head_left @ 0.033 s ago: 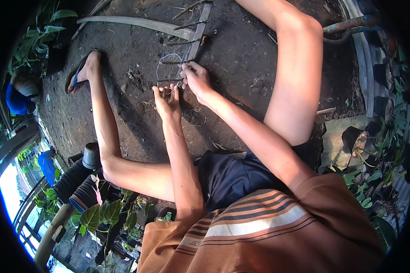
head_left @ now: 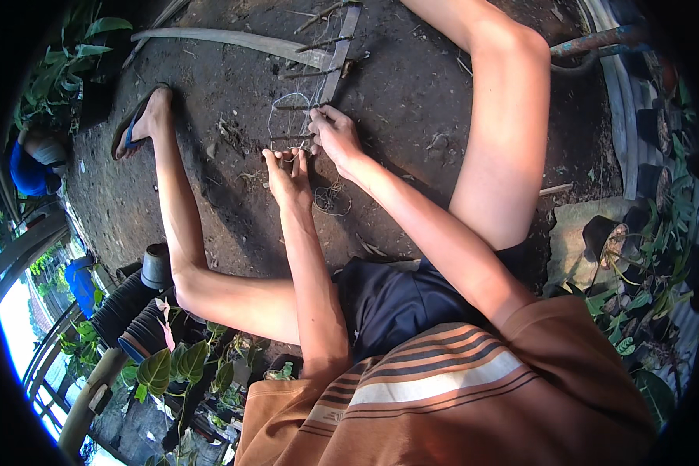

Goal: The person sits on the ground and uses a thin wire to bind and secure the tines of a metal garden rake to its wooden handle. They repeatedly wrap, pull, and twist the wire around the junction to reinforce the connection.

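Note:
A flat wooden strip (head_left: 339, 66) lies on the ground, with several thin dark sticks (head_left: 312, 74) set crosswise along it. Pale thin string (head_left: 270, 116) loops beside the nearer sticks and runs down to my hands. My left hand (head_left: 290, 182) is palm up below the nearest stick, its thumb and fingertips closed on the string. At the near end of the strip, my right hand (head_left: 336, 140) pinches the string with curled fingers; its fingertips partly hide the grip. A loose tangle of string (head_left: 332, 200) rests on the soil between my forearms.
A long curved wooden slat (head_left: 225, 35) extends leftward from the strip. My bent legs flank the work, the left foot in a sandal (head_left: 137, 124). Stacked black pots (head_left: 120, 299) and leafy plants (head_left: 182, 361) are at lower left. Boards (head_left: 617, 116) edge the right side.
My left fingertips have dropped slightly toward me, and the string between them shows more plainly. My right hand is nearly still.

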`<state>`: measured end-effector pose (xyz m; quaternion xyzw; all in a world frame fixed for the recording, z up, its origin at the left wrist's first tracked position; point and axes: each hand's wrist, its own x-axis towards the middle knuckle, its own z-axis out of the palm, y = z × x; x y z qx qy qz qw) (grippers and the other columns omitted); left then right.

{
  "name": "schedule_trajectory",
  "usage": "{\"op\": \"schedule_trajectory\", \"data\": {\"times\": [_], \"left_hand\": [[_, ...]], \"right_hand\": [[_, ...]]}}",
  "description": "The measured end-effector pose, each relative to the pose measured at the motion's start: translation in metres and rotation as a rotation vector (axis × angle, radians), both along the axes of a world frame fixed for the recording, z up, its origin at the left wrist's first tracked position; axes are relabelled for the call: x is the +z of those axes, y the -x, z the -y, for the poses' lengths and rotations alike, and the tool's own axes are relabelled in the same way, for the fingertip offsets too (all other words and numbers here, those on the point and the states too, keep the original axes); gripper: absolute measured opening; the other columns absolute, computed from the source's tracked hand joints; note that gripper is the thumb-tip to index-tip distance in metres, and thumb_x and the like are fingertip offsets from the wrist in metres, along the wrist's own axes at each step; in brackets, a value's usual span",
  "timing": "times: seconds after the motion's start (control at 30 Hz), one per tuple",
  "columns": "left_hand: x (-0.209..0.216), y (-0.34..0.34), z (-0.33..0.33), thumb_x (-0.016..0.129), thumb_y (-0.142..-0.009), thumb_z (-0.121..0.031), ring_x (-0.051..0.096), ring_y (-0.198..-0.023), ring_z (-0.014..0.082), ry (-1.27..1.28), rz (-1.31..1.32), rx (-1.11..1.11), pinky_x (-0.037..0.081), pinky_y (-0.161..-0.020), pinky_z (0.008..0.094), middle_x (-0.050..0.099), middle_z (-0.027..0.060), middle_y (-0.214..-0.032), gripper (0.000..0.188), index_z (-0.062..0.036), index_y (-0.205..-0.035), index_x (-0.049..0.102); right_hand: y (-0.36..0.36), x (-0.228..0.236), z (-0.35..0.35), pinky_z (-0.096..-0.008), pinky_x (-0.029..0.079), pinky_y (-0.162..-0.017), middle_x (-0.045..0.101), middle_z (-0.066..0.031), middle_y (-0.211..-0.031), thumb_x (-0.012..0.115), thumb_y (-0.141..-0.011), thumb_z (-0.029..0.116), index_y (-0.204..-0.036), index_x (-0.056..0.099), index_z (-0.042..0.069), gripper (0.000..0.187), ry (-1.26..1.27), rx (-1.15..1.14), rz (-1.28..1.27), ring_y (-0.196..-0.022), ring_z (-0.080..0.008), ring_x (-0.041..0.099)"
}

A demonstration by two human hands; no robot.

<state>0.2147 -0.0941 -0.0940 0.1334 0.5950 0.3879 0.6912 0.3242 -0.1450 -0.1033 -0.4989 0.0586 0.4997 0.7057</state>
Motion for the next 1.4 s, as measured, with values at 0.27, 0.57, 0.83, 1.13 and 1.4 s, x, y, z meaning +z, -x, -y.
{"op": "schedule_trajectory", "data": {"times": [0.27, 0.57, 0.83, 1.13, 1.4], "left_hand": [[0.023, 0.005, -0.007, 0.068, -0.100, -0.048, 0.056, -0.077, 0.0101, -0.461, -0.406, -0.525, 0.049, -0.079, 0.0295, 0.061, 0.0000, -0.081, 0.041, -0.0086, -0.091, 0.064], [0.010, -0.007, -0.048, 0.058, -0.107, -0.020, 0.056, -0.060, 0.0126, -0.291, -0.218, -0.285, 0.061, -0.070, 0.0366, 0.054, -0.0001, -0.070, 0.014, -0.0073, -0.105, 0.053], [0.000, -0.016, 0.053, 0.037, -0.111, -0.008, 0.068, -0.093, 0.0204, -0.369, -0.185, -0.048, 0.058, -0.079, 0.0332, 0.056, 0.0067, -0.108, 0.036, -0.0157, -0.144, 0.049], [0.058, 0.006, -0.079, 0.061, -0.104, -0.016, 0.065, -0.116, 0.0220, -0.907, -0.502, -1.172, 0.053, -0.097, 0.0360, 0.067, 0.0118, -0.130, 0.038, -0.0072, -0.141, 0.062], [0.021, -0.041, -0.122, 0.065, -0.099, -0.013, 0.070, -0.081, 0.0139, -0.821, -0.510, -1.630, 0.056, -0.074, 0.0356, 0.078, 0.0095, -0.089, 0.026, 0.0042, -0.117, 0.073]], "right_hand": [[-0.023, 0.005, 0.012, -0.0262, 0.044, -0.050, 0.064, -0.0031, -0.093, 0.055, -0.108, 0.029, -0.110, 0.071, 0.005, 0.028, 0.061, 0.223, 0.172, -0.065, -0.0069, 0.050], [-0.026, -0.007, 0.009, -0.0273, 0.051, -0.063, 0.072, -0.0031, -0.103, 0.060, -0.105, 0.029, -0.111, 0.074, 0.004, 0.029, 0.115, 0.279, 0.231, -0.089, -0.0104, 0.064], [-0.019, -0.014, 0.009, -0.0271, 0.050, -0.072, 0.072, 0.0003, -0.094, 0.066, -0.102, 0.029, -0.105, 0.074, 0.005, 0.026, 0.046, 0.150, 0.238, -0.087, -0.0081, 0.064], [-0.017, -0.014, 0.010, -0.0251, 0.046, -0.063, 0.062, 0.0038, -0.082, 0.064, -0.104, 0.027, -0.103, 0.073, 0.005, 0.024, 0.004, 0.140, 0.252, -0.074, -0.0060, 0.055], [-0.017, -0.015, 0.008, -0.0248, 0.044, -0.058, 0.055, 0.0054, -0.076, 0.063, -0.104, 0.026, -0.102, 0.072, 0.004, 0.024, 0.030, 0.151, 0.236, -0.067, -0.0042, 0.050]]}}
